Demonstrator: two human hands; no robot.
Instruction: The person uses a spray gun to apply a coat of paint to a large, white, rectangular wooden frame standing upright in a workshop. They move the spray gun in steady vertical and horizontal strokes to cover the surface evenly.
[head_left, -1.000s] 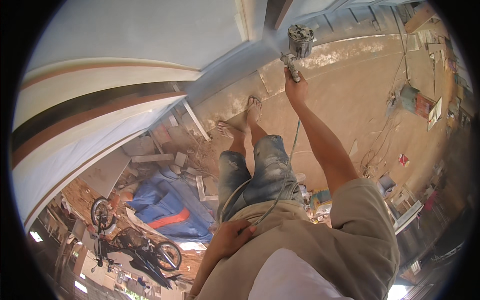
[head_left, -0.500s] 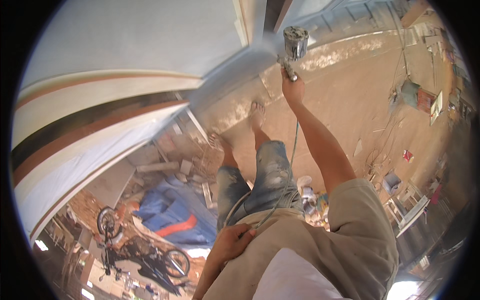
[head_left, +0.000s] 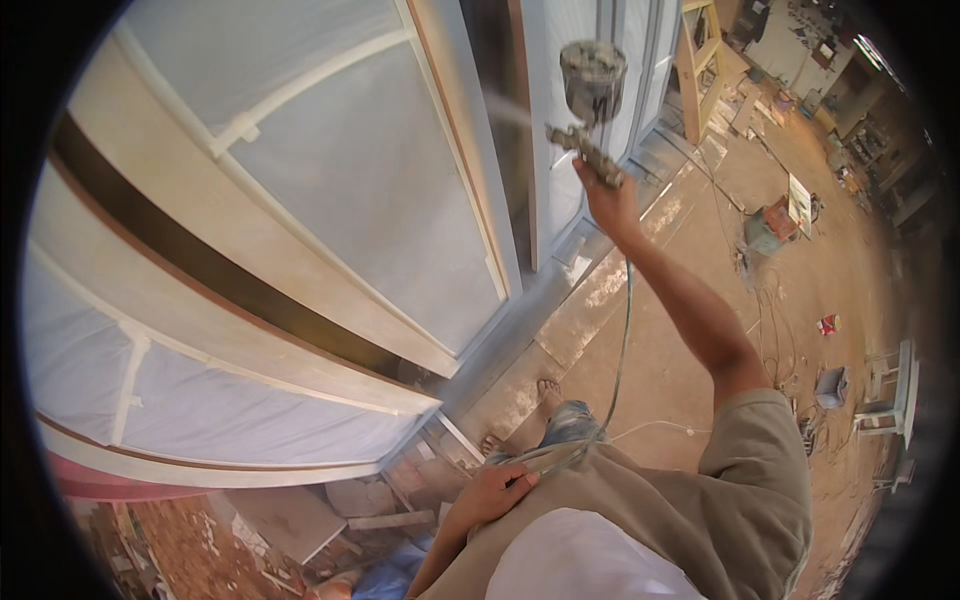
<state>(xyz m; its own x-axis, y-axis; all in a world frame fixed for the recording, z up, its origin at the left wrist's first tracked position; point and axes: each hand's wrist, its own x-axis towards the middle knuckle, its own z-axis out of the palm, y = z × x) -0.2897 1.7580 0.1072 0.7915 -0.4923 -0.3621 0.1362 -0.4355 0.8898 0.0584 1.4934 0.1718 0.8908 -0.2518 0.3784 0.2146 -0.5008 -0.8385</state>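
My right hand [head_left: 612, 205] reaches up and forward, closed around a paint spray gun [head_left: 588, 152]. A paint-smeared cup [head_left: 592, 90] sits on top of the gun. Pale mist leaves the nozzle toward the left, at a wooden frame post [head_left: 470, 150] partly coated blue-grey. A thin green hose [head_left: 622, 350] hangs from the gun and runs down to my waist. There my left hand [head_left: 492, 495] rests against my shirt, fingers closed on the hose. Large frames to the left carry whitish masking sheets [head_left: 360, 190] edged with tape.
Offcuts and a board [head_left: 275, 515] lie at the lower left beside blue sheeting [head_left: 395, 572]. On the brown floor to the right are a grey bin [head_left: 832, 386], a red-and-green box [head_left: 772, 228] and a white stool [head_left: 895, 395]. A yellowish wooden frame [head_left: 697, 75] stands at the far end.
The view has swung up toward the frames, showing more of the masked panels. My right hand has raised the spray gun, and mist shows at its nozzle. My left hand stays at my waist.
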